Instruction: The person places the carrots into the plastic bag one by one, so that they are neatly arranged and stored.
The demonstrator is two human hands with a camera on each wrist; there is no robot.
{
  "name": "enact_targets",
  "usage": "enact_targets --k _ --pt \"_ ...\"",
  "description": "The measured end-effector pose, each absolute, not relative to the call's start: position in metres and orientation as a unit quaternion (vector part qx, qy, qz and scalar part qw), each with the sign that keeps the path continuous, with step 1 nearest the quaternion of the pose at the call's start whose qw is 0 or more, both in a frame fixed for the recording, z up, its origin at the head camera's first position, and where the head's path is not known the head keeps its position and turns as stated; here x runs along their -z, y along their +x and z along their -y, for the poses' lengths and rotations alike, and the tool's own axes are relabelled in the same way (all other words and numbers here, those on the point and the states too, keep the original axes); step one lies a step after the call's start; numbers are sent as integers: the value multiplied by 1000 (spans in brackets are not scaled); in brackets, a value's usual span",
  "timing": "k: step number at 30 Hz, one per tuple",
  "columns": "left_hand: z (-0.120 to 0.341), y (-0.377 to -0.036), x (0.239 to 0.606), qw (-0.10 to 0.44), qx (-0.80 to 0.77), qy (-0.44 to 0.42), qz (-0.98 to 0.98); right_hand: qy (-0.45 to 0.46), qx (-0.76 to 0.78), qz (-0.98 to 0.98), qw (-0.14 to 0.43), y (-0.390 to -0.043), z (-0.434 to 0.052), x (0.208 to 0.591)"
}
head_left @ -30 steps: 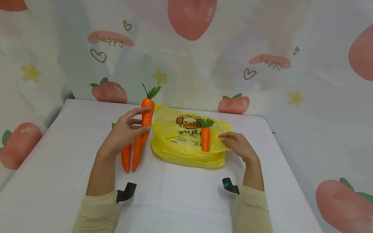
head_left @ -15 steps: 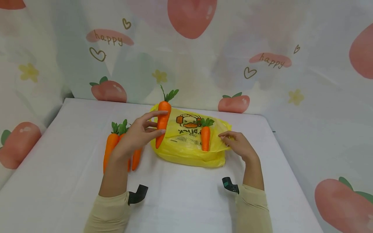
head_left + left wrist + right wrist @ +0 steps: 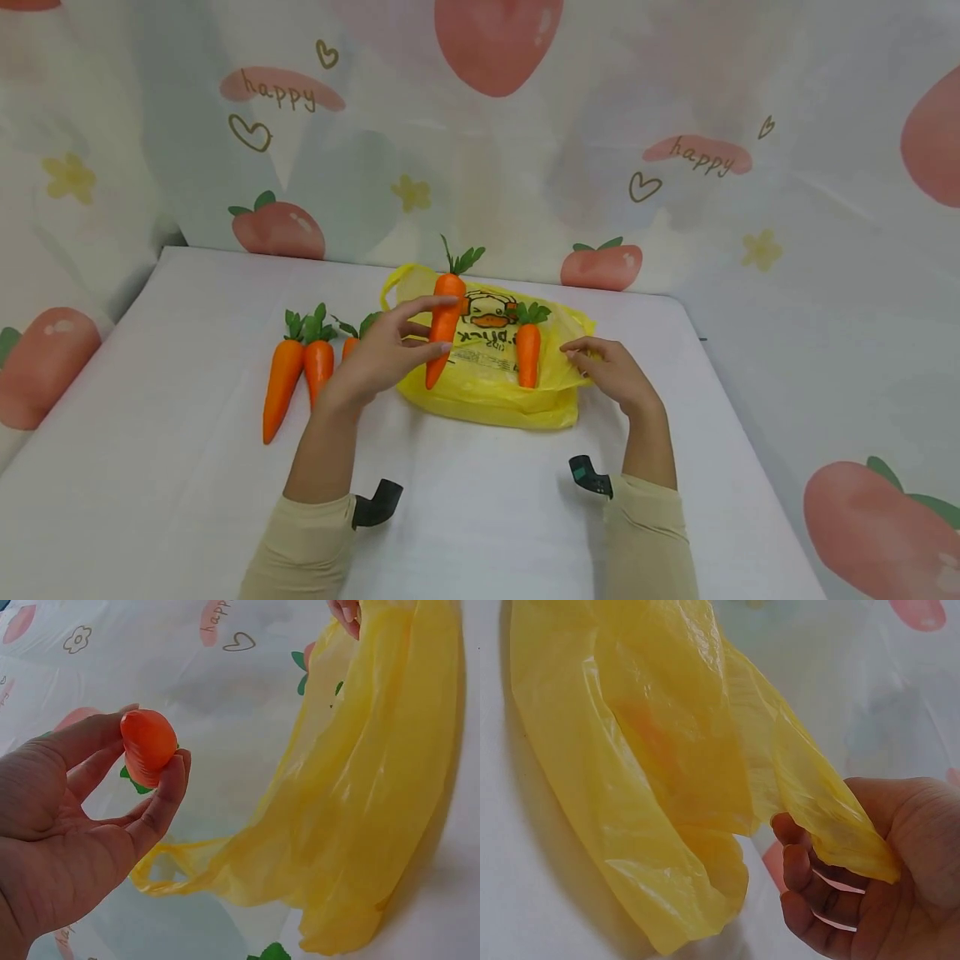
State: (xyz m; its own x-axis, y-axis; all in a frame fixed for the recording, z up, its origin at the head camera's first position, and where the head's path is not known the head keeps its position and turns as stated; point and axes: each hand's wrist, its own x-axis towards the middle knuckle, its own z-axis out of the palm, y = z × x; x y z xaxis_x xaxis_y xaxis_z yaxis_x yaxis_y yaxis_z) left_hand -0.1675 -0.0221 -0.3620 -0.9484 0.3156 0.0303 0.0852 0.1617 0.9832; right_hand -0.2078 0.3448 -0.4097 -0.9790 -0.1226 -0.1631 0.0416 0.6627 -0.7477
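Your left hand (image 3: 375, 362) pinches an orange toy carrot with green leaves (image 3: 442, 329) over the crinkled yellow plastic bag (image 3: 487, 392) on the white desk (image 3: 487, 517) — mid-loading, I judge. Your right hand (image 3: 611, 375) grips the bag's edge; next, lift it wider and aim tip-first.

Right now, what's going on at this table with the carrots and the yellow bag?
A person is handling toy carrots and a yellow plastic bag on a white table. The left hand pinches one carrot between thumb and fingers, holding it above the bag. The right hand grips the bag's edge at its right side. Another carrot already sits at the bag's mouth, and three more carrots lie on the table to the left.
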Motion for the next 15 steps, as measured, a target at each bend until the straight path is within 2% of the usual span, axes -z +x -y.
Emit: enact_targets --k 15 --pt "5 -177 382 120 -608 128 -774 -26 413 -905 98 -206 -345 410"
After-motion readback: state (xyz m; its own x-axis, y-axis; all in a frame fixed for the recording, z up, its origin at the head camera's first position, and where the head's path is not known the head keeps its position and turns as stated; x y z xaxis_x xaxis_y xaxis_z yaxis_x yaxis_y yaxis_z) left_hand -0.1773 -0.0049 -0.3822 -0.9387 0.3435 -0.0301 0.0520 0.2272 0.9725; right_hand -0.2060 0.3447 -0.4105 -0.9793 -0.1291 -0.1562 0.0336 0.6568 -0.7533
